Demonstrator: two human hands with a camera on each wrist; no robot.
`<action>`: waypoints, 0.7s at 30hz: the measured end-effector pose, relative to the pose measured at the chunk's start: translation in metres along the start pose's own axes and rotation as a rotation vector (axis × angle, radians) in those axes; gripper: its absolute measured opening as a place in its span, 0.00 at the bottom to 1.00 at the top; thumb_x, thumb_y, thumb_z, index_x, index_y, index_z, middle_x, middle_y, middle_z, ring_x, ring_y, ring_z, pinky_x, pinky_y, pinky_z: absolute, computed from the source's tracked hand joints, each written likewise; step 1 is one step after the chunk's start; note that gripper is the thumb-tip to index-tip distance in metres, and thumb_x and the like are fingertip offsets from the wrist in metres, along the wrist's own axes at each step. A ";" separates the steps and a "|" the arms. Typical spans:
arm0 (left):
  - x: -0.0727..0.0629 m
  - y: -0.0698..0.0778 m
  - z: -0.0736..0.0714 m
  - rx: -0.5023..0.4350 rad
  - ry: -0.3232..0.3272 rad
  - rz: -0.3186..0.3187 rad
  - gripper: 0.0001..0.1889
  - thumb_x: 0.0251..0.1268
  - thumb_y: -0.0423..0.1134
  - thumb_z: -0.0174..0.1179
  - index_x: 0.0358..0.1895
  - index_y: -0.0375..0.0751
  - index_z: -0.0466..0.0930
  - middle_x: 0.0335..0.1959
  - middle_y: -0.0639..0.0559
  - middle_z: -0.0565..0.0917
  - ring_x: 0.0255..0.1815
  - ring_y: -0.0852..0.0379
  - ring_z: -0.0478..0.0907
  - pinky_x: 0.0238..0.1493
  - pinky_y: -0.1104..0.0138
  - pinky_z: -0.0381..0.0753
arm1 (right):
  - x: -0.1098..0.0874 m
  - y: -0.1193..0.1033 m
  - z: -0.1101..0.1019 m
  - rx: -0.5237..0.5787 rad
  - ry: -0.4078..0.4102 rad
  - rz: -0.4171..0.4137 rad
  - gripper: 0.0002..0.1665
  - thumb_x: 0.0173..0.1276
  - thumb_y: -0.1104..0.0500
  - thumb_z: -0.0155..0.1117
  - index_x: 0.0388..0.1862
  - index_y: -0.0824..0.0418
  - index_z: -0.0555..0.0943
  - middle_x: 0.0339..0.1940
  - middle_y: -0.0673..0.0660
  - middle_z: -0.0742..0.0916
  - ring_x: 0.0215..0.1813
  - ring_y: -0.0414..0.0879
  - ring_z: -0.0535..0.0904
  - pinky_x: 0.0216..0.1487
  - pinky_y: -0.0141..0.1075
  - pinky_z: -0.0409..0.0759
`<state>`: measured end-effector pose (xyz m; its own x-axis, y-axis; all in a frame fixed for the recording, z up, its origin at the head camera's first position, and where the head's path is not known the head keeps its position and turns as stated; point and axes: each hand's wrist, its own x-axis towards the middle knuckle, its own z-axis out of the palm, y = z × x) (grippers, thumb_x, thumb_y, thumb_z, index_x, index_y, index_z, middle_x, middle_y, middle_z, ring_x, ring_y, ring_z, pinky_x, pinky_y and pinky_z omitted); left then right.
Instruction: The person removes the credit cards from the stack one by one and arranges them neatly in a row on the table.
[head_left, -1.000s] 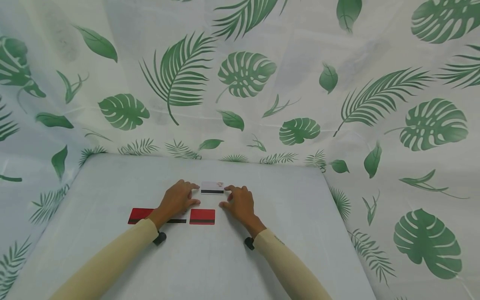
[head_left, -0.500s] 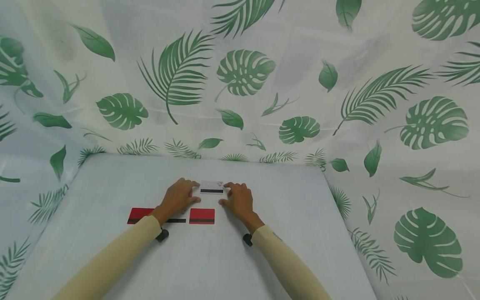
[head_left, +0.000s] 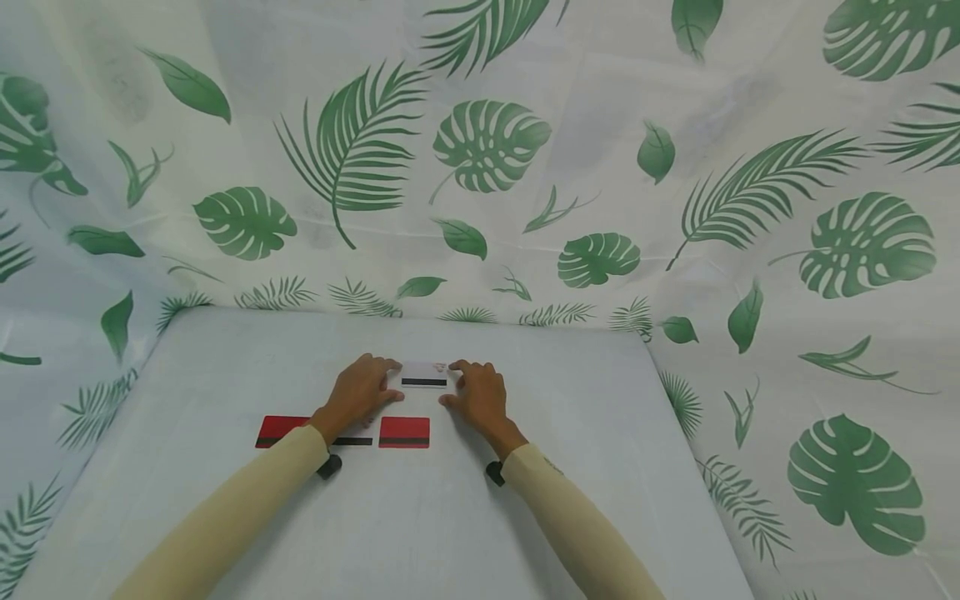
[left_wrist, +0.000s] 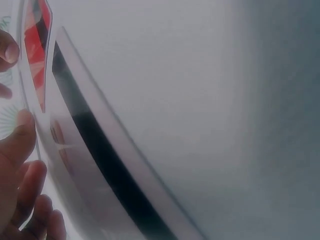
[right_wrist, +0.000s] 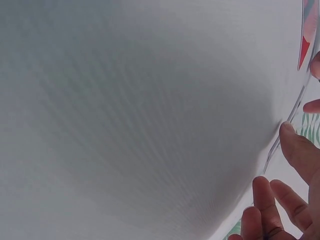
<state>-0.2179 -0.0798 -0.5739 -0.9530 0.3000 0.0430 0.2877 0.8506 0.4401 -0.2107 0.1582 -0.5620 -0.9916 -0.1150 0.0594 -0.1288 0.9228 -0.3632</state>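
Note:
A white card (head_left: 424, 372) with a black stripe and a small coloured print lies flat near the far middle of the table. My left hand (head_left: 356, 390) is at its left end, index fingertip by the upper corner and thumb below the lower one. At the other end, my right hand (head_left: 482, 397) mirrors this pose. Nearer to me lies a red card (head_left: 404, 432) with a dark stripe. Left of it, another white card (head_left: 356, 441) is partly covered by my left wrist. In the left wrist view my fingers (left_wrist: 24, 135) are relaxed, likewise the right hand's fingers (right_wrist: 297, 150).
A second red card (head_left: 281, 431) lies at the left end of the near row, its right part behind my left forearm. The white table (head_left: 600, 433) meets a leaf-printed curtain (head_left: 495, 225) at the back and sides. Dark wrist cameras sit under both sleeves.
Both hands have edged slightly away from me, index fingertips rising toward the far corners of the white card. The cards have stayed practically in place.

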 end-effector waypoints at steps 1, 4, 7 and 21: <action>0.001 0.000 0.000 0.000 0.001 0.001 0.33 0.62 0.53 0.78 0.69 0.45 0.82 0.27 0.56 0.76 0.39 0.56 0.72 0.39 0.65 0.71 | 0.001 0.000 0.000 0.002 -0.002 -0.001 0.36 0.58 0.48 0.87 0.65 0.53 0.85 0.35 0.51 0.89 0.43 0.48 0.76 0.50 0.45 0.75; 0.002 -0.001 0.002 -0.001 0.001 0.002 0.33 0.63 0.53 0.77 0.69 0.46 0.81 0.28 0.56 0.76 0.40 0.56 0.72 0.40 0.65 0.72 | 0.002 0.001 -0.001 0.000 -0.006 -0.004 0.36 0.58 0.48 0.86 0.65 0.53 0.85 0.35 0.51 0.89 0.43 0.48 0.76 0.50 0.44 0.75; 0.004 -0.001 0.003 -0.001 -0.003 0.004 0.33 0.63 0.53 0.77 0.70 0.46 0.81 0.29 0.56 0.77 0.41 0.56 0.73 0.41 0.65 0.73 | 0.004 0.000 -0.001 0.006 -0.013 -0.002 0.37 0.58 0.48 0.86 0.66 0.53 0.85 0.36 0.52 0.89 0.44 0.48 0.76 0.51 0.45 0.75; 0.010 0.002 0.002 -0.010 0.008 0.004 0.31 0.65 0.50 0.76 0.69 0.43 0.82 0.31 0.53 0.78 0.43 0.54 0.73 0.43 0.62 0.75 | 0.012 0.001 0.001 0.006 -0.031 0.026 0.36 0.59 0.49 0.86 0.66 0.52 0.84 0.36 0.52 0.88 0.43 0.48 0.76 0.50 0.44 0.74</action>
<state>-0.2268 -0.0738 -0.5746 -0.9526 0.2998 0.0515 0.2903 0.8453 0.4486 -0.2227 0.1572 -0.5622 -0.9946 -0.1021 0.0212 -0.1027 0.9235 -0.3696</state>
